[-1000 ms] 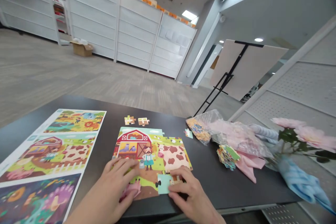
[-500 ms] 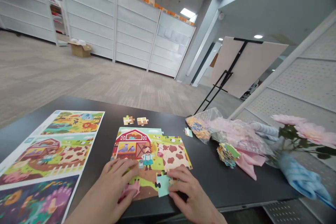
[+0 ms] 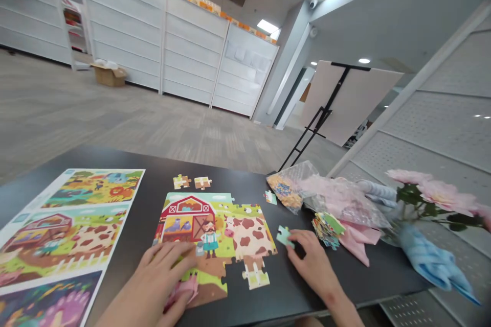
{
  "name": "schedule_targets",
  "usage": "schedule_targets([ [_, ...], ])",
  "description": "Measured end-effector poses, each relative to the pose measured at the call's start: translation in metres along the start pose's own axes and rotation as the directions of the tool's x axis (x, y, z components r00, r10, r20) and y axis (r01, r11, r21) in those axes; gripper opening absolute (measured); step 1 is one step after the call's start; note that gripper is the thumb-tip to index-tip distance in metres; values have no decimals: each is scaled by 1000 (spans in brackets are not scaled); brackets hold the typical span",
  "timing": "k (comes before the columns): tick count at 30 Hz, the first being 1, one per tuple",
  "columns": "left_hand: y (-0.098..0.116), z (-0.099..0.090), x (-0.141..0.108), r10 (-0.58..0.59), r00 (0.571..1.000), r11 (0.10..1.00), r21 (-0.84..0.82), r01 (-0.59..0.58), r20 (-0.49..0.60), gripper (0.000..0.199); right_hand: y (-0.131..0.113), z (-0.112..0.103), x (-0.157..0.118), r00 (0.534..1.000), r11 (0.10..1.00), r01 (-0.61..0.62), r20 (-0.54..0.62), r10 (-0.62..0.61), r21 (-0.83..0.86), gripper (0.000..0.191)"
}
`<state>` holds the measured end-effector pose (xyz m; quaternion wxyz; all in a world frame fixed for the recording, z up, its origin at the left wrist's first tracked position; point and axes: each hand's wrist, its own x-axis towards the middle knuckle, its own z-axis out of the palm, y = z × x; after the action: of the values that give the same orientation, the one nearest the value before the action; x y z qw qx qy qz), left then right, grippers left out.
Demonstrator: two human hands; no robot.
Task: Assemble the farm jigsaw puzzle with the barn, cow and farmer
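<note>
A farm jigsaw puzzle [image 3: 215, 225], with a red barn, a farmer and a cow, lies partly assembled on the black table. My left hand [image 3: 163, 278] rests with fingers spread on its lower left, partly covering a pink pig. To the right of the puzzle, my right hand [image 3: 312, 258] pinches a pale teal puzzle piece [image 3: 283, 235] by its edge, close to the tabletop. A white-fence puzzle piece [image 3: 256, 273] sits below the cow, joined to or touching the puzzle's lower edge. Left of that fence piece is a gap in the bottom row.
Two loose pieces [image 3: 202, 182] lie behind the puzzle, and one more piece [image 3: 270, 197] at its right. A printed picture sheet [image 3: 126, 191] lies left. On the right are a plastic bag of pieces [image 3: 286, 191], a stack of pieces [image 3: 326, 230], cloths and flowers [image 3: 441, 195].
My right hand has moved right, away from the puzzle, carrying the teal piece. The fence piece below the cow is now uncovered. My left hand stays on the puzzle.
</note>
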<state>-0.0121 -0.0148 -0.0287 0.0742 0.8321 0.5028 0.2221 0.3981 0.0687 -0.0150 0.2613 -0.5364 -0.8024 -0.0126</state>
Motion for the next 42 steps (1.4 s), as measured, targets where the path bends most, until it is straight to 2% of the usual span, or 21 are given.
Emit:
schedule_targets([
  [2,3,-4,2,-2,1000,1000,-5,2,5,47,30,-2,10,999,999,-28,-26,27,-37,19],
  [4,4,-6,2,9,1000,1000,-1,-9,-7,51,45,2,30,999,999,-23,-24,21,-48,25],
  [9,6,-7,1,19,999,1000,8,-18,-36,46,39,45,105,992,998,53,116,-48,-45,36],
  [12,9,-11,2,4,1000,1000,17,-3,-15,42,32,67,128,978,997,74,199,-66,-35,45],
  [16,11,-13,5,-17,999,1000,25,16,42,40,31,68,122,963,996,92,253,-89,0,45],
  [21,6,-6,3,9,1000,999,36,-10,23,43,34,54,115,964,997,50,258,-65,64,34],
  [24,3,-2,1,20,1000,999,32,-20,-2,43,32,48,116,975,993,10,217,-35,115,31],
  [27,1,1,1,26,999,1000,19,-25,-41,42,25,40,114,992,982,-39,127,16,183,33],
  [30,1,1,1,24,999,1000,0,-24,-38,41,13,32,108,993,953,-118,30,114,279,41],
  [33,3,-2,1,10,1000,1000,-12,-10,-15,38,-3,27,97,985,907,-161,3,174,389,44],
  [37,7,-6,1,-32,999,999,-15,32,17,37,-30,23,85,985,871,-153,-2,174,468,43],
  [42,10,-11,1,-46,999,997,-59,47,26,40,-60,8,67,994,893,-88,-21,108,442,36],
])
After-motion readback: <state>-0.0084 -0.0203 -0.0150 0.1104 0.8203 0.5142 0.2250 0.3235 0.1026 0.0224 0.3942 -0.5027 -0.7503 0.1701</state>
